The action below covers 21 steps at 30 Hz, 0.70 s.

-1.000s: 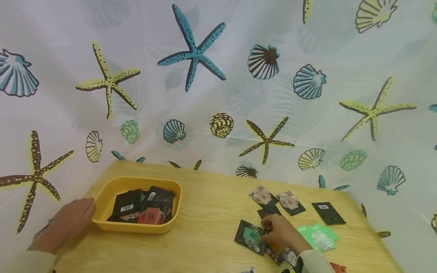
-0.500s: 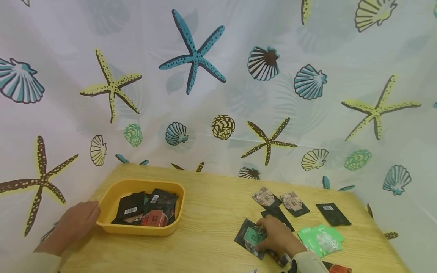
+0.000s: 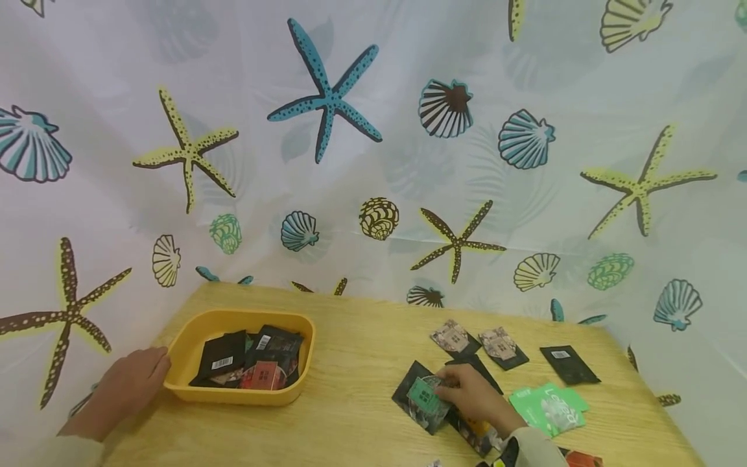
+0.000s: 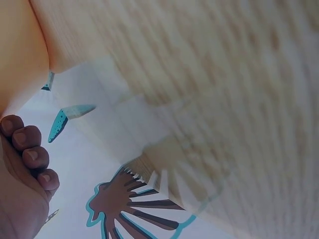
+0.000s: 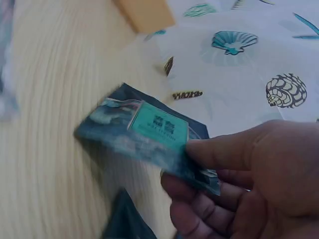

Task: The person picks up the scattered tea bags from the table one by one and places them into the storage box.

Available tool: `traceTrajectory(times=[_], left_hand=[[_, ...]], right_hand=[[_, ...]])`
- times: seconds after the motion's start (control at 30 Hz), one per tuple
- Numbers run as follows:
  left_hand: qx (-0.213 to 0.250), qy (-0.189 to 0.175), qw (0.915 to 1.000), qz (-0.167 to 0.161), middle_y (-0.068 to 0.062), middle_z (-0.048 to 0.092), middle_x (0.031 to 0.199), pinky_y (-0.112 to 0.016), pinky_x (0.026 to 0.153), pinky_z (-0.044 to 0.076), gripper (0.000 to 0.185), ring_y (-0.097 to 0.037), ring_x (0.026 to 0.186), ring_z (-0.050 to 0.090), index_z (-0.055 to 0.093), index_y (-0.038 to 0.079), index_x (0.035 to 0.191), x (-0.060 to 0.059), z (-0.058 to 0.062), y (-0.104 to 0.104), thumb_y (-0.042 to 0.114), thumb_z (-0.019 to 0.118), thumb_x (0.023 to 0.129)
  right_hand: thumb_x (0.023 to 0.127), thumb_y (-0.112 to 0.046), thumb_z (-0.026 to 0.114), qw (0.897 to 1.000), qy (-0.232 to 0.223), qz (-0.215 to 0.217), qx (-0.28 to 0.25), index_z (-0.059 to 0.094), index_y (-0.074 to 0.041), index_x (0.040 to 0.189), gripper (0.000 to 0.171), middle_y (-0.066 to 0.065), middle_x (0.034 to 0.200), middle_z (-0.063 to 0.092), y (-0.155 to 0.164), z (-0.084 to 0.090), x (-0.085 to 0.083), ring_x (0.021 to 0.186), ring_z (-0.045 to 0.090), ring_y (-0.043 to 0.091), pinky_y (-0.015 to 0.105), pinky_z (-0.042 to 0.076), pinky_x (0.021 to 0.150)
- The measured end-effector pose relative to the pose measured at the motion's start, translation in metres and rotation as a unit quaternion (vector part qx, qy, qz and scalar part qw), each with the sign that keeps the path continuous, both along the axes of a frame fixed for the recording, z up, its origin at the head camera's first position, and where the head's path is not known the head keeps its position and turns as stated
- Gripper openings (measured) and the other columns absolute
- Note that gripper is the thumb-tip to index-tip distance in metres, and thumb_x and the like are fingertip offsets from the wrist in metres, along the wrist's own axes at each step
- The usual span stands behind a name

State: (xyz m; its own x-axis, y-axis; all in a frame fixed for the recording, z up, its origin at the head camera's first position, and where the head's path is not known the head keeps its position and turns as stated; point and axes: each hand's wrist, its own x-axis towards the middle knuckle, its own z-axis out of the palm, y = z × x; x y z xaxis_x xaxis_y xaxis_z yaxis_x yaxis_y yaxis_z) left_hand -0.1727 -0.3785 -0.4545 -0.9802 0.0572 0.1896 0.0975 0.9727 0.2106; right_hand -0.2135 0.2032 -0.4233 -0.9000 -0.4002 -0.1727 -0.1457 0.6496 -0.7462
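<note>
Red packet (image 3: pixel 583 459): down low, cut off by the edge of the view, just by the sleeve (image 3: pixel 539 447).
Right hand (image 3: pixel 473 392): thumb and fingers nearly together, pinching one side of the green-label packet (image 3: pixel 423 397).
Green-label packet: over the table (image 3: pixel 350 415), beside the orange-label packet (image 3: pixel 475 436), tipped, with a shadow under it; I can't tell if a corner touches the wood.
Pinch: this looks like the step of picking that packet up.
Lift: next, I think, the move calls for a firm pinch and a lift clear of its neighbours.
Left hand (image 3: pixel 130 381): fingers bent, at the left side of the bin (image 3: pixel 233 397); I can't tell if it grips the rim.
Green bag (image 3: pixel 551 412): flat, just past the right wrist.
Bin: yellow, with packets piled inside.
Pink-label packets (image 3: pixel 452 338): two, side by side, farther back.
Sheet (image 3: pixel 251 65): white, hanging behind everything.
</note>
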Motion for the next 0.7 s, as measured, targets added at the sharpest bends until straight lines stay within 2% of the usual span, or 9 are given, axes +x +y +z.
traceTrajectory(times=[0.07,0.1,0.23,0.37,0.43,0.57,0.7], left_hand=[[-0.002,-0.001,1.0,0.002,-0.001,0.037,0.064,-0.033,0.059,0.032,0.032,-0.017,0.061,0.035,0.042,0.013,0.073,0.001,-0.001,0.0,0.016,0.034,0.104],[-0.002,-0.001,1.0,0.003,-0.001,0.037,0.064,-0.033,0.059,0.032,0.032,-0.017,0.061,0.035,0.041,0.013,0.072,0.001,-0.001,0.0,0.016,0.034,0.104],[0.002,-0.006,1.0,0.005,-0.001,0.037,0.064,-0.033,0.06,0.032,0.033,-0.017,0.061,0.035,0.042,0.013,0.073,0.001,-0.001,0.001,0.016,0.033,0.104],[0.004,-0.014,0.9999,0.008,-0.001,0.037,0.064,-0.033,0.06,0.032,0.033,-0.017,0.061,0.036,0.042,0.013,0.073,0.001,-0.003,0.0,0.017,0.033,0.105],[0.004,-0.015,0.9998,0.009,-0.001,0.037,0.064,-0.033,0.06,0.032,0.033,-0.017,0.061,0.036,0.042,0.013,0.074,0.001,-0.003,0.0,0.018,0.033,0.105],[0.003,-0.006,1.0,0.006,-0.001,0.037,0.064,-0.032,0.059,0.031,0.032,-0.017,0.061,0.035,0.042,0.013,0.073,0.002,-0.003,0.001,0.017,0.034,0.105],[0.002,0.001,1.0,0.005,-0.001,0.037,0.064,-0.032,0.059,0.031,0.033,-0.017,0.06,0.035,0.042,0.013,0.073,0.001,-0.001,0.002,0.017,0.034,0.105]], right_hand=[[0.096,-0.015,0.064,0.998,-0.033,0.002,-0.057,0.057,0.012,0.127,0.042,0.026,0.119,0.067,-0.002,-0.002,0.0,0.101,0.069,0.03,0.043,0.058,0.078],[0.096,-0.014,0.063,0.995,-0.047,-0.001,-0.083,0.055,0.014,0.127,0.042,0.027,0.118,0.067,-0.004,-0.004,0.0,0.099,0.07,0.027,0.041,0.059,0.076],[0.098,-0.011,0.059,0.984,-0.087,-0.013,-0.152,0.05,0.02,0.13,0.045,0.023,0.111,0.069,-0.012,-0.006,0.002,0.09,0.07,0.016,0.036,0.06,0.073],[0.099,-0.011,0.057,0.975,-0.115,-0.027,-0.187,0.048,0.021,0.131,0.046,0.013,0.104,0.068,-0.019,-0.003,0.004,0.085,0.068,0.009,0.03,0.06,0.073],[0.099,-0.011,0.056,0.973,-0.119,-0.033,-0.196,0.047,0.021,0.132,0.047,0.013,0.105,0.067,-0.022,-0.001,0.005,0.083,0.069,0.009,0.029,0.06,0.074],[0.099,-0.011,0.054,0.969,-0.116,-0.04,-0.213,0.04,0.022,0.137,0.052,0.024,0.117,0.064,-0.032,0.003,0.007,0.088,0.071,0.011,0.03,0.06,0.079],[0.1,-0.013,0.051,0.963,-0.106,-0.043,-0.242,0.039,0.021,0.139,0.053,0.034,0.131,0.055,-0.049,0.006,0.008,0.1,0.069,0.016,0.033,0.059,0.085]])
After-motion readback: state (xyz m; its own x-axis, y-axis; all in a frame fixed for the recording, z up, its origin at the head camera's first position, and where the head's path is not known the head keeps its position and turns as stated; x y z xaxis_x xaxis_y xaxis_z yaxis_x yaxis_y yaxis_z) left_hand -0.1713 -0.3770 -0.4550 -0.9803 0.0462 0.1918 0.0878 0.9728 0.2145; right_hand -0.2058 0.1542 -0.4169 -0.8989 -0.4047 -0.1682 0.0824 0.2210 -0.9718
